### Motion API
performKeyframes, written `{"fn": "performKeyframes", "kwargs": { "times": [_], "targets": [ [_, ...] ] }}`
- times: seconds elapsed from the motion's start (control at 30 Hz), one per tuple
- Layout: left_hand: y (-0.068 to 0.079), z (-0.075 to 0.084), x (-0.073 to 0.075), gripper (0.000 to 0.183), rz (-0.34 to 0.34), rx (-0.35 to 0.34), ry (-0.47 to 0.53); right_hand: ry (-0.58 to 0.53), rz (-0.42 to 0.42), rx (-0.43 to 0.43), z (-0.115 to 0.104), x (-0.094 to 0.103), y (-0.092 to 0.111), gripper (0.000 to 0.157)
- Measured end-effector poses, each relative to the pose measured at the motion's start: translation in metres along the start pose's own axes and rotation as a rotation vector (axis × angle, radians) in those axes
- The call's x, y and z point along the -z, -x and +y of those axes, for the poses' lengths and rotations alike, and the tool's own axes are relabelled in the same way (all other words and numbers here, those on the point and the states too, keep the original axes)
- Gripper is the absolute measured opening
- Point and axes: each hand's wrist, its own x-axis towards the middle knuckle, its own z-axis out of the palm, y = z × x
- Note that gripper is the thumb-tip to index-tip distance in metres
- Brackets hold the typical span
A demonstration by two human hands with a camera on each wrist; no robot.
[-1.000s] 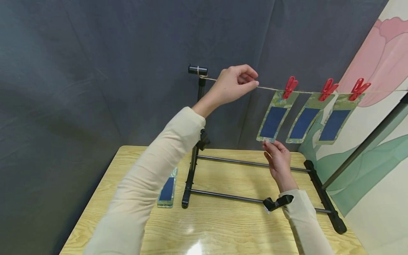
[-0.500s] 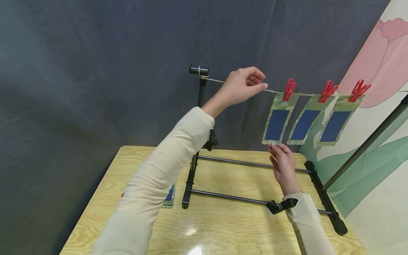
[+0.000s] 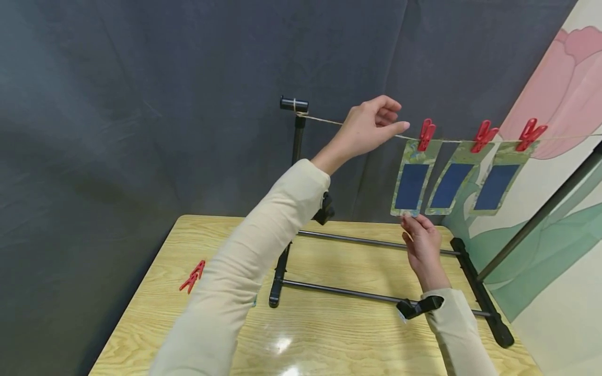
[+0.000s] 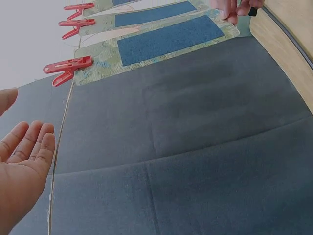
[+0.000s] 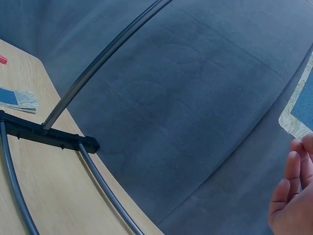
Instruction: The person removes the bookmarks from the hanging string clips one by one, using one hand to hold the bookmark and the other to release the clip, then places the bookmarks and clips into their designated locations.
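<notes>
Three flat green-patterned cards with blue panels hang from a twine line (image 3: 324,120), each under a red clothespin (image 3: 427,134). At the bottom edge of the leftmost card (image 3: 412,185), my right hand (image 3: 423,248) pinches it between thumb and fingertips. My left hand (image 3: 369,128) is raised by the twine, left of that card's clothespin, holding nothing. In the left wrist view, the thumb and fingers of my left hand (image 4: 22,169) are spread apart, short of the clothespin (image 4: 68,70). The middle card (image 3: 451,185) and right card (image 3: 499,187) hang untouched.
The twine is tied to a black metal stand (image 3: 293,104) on a wooden table (image 3: 320,344). Red clothespins (image 3: 193,277) lie at the table's left. Another card (image 5: 18,99) lies beside the stand, mostly hidden by my left sleeve in the head view. A dark curtain (image 3: 211,104) hangs behind.
My left hand has moved right along the twine toward the leftmost card's clothespin. My right hand has shifted slightly right and down with the card's lower end. My sleeve has uncovered the table's clothespins.
</notes>
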Motion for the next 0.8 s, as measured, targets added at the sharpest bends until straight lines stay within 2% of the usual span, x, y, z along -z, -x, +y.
{"fn": "performKeyframes", "kwargs": {
  "times": [0.47,0.8],
  "targets": [
    [-0.01,0.01,-0.026,0.042,-0.036,0.03,0.01,-0.002,0.012,0.007,-0.004,0.008,0.005,0.013],
    [-0.021,0.016,-0.035,0.05,-0.061,0.104,-0.043,0.019,0.008,0.031,-0.005,0.011,0.009,0.013]
  ]
}}
